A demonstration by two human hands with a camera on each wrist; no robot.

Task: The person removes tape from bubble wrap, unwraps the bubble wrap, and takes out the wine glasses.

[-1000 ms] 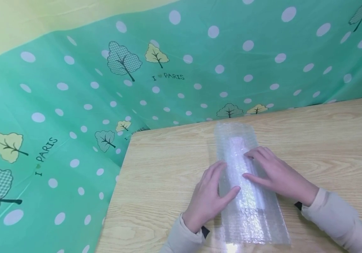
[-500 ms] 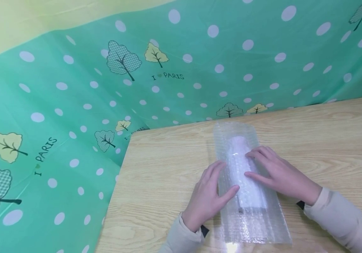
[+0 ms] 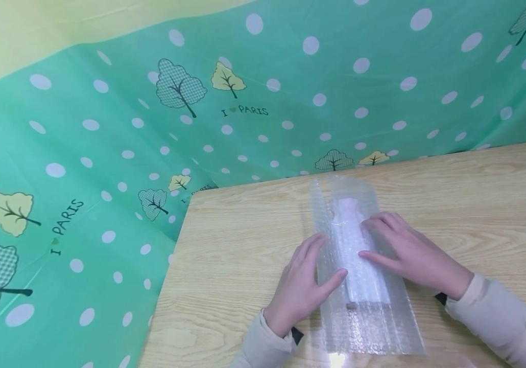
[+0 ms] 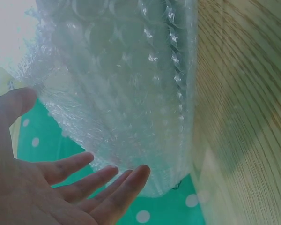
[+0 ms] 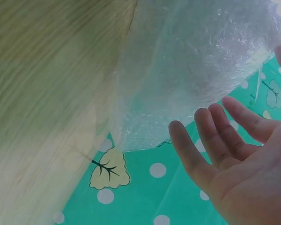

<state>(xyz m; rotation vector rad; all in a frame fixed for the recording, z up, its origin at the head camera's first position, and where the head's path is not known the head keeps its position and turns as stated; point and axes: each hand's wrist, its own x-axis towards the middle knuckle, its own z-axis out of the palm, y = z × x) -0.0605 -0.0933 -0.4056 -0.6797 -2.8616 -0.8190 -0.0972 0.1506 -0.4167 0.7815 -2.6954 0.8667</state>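
Note:
A white, bottle-shaped item (image 3: 359, 271) with a narrow far end lies under clear bubble wrap (image 3: 368, 335) on the table, in the head view. Its exact kind is blurred by the wrap. My left hand (image 3: 301, 286) rests along the wrap's left side, fingers loosely bent, thumb over the top. On the opposite side, my right hand (image 3: 401, 250) touches the wrap with spread fingers and thumb. Both wrist views show the bubble wrap (image 4: 122, 84) bulging up beside relaxed fingers, with neither the left palm (image 4: 42, 197) nor the right palm (image 5: 253, 178) closed around it.
The wooden table (image 3: 226, 266) extends to both sides of the wrap. Behind it and along its left hangs a green cloth (image 3: 263, 92) with white dots and printed trees. A bright light reflection lies at the wrap's near end.
My right hand has shifted slightly right. At the far end the wrap has parted, with a left strip standing apart from the rest. The white item shows more clearly. My left hand is nearly still.

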